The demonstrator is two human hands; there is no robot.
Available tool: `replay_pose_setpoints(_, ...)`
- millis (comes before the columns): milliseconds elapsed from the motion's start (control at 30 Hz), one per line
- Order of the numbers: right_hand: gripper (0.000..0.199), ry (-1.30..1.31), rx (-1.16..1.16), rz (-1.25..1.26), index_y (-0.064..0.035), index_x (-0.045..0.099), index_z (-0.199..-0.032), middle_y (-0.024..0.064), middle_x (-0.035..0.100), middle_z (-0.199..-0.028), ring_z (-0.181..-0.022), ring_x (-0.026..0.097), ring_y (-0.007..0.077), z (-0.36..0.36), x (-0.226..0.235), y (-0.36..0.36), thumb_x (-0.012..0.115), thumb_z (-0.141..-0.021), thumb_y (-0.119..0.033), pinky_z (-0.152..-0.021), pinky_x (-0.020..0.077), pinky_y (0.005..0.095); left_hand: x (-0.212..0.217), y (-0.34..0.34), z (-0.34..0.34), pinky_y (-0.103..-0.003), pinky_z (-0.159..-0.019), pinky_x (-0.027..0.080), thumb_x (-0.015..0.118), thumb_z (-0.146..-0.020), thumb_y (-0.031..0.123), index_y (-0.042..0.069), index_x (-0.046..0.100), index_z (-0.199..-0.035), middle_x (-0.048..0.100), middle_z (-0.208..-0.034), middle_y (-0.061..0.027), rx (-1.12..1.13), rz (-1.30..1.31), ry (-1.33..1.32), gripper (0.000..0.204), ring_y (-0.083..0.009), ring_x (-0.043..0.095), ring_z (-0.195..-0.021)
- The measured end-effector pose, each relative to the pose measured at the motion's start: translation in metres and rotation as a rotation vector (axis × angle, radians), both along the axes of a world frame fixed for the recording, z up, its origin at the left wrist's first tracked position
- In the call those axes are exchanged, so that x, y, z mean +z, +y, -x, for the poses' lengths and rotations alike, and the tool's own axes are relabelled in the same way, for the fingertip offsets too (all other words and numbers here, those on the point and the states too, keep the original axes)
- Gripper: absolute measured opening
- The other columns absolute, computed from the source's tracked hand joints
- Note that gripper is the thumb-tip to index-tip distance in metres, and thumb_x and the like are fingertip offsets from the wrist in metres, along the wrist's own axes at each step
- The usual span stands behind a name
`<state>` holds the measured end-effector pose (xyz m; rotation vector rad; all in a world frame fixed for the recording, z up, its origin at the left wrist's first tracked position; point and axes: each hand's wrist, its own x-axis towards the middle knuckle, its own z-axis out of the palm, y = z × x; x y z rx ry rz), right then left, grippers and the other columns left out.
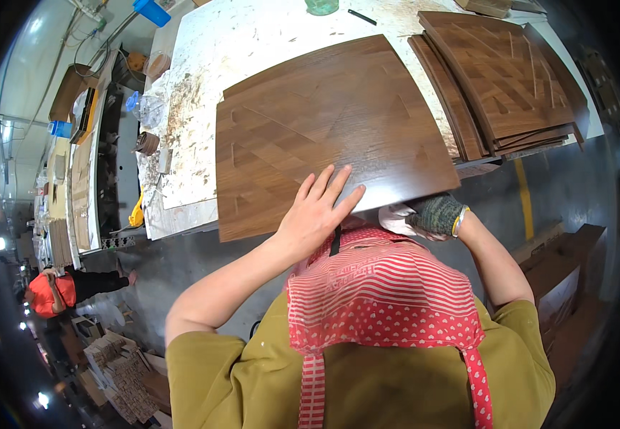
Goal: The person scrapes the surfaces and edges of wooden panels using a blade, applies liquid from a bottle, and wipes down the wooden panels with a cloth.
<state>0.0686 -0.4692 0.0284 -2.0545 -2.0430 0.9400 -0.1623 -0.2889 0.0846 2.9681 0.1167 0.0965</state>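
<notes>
A single head-worn fisheye camera is looking steeply down over the person's chest and apron toward the bench [203, 57], which is running away toward the top of the frame. It is sitting close to the work: the wooden panel [324, 129] is filling the centre, and the left hand [313, 214] is lying just below it. Straight edges are bowing outward near the rim (a dark circular border is closing the corners), and the workshop floor is curving away at the left.
</notes>
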Motion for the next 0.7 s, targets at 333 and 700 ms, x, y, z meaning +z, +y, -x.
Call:
replay_pose_setpoints(333, 0.042, 0.414, -0.535, 0.017, -0.0026, 0.058, -0.118, 0.0187, 0.061, -0.114, -0.105, 0.059, 0.0307, -0.06, 0.086, -0.045, 0.065, -0.084, -0.025, -0.092, 0.0452, 0.0366, -0.015, 0.115, -0.034, -0.045, -0.102, 0.035, 0.069, -0.075, 0.017, 0.004, 0.052, -0.123, 0.046, -0.134, -0.0184, 0.298, 0.161, -0.274, 0.052, -0.0357, 0.044, -0.124)
replay_pose_setpoints(700, 0.032, -0.895, -0.411, -0.505, -0.0099, 0.057, -0.111, 0.0165, 0.06, -0.108, -0.087, 0.061, 0.0303, -0.181, 0.009, 0.231, 0.049, -0.089, -0.031, -0.083, 0.048, 0.0407, -0.09, 0.256, -0.004, -0.043, -0.094, 0.039, 0.052, -0.093, 0.027, -0.005, 0.036, -0.133, 0.053, -0.117, -0.0252, 0.788, 0.33, -0.38, 0.053, -0.0386, 0.05, -0.111)
